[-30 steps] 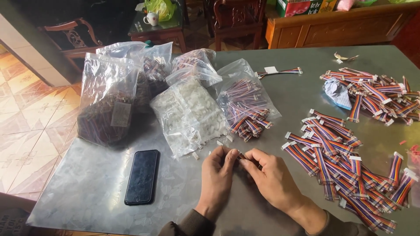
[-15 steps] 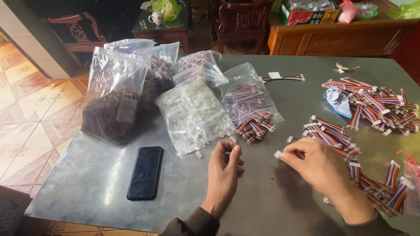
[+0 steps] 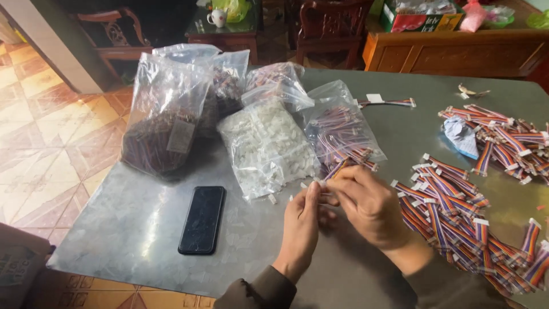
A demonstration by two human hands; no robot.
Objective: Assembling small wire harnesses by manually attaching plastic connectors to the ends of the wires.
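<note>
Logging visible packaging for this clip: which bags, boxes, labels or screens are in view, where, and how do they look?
Phone: flat on table, left of hands, black, screen dark.
Clear bag: table centre, white connectors.
Clear bag: right of it, striped wires.
Large clear bag: left, dark wires, pale label.
Carton: sideboard behind, red and green.

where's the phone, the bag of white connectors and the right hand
phone (image 3: 202, 220), head view, middle of its dark screen
bag of white connectors (image 3: 266, 146), head view, centre of the clear bag
right hand (image 3: 369, 206), head view, back of the hand
</note>
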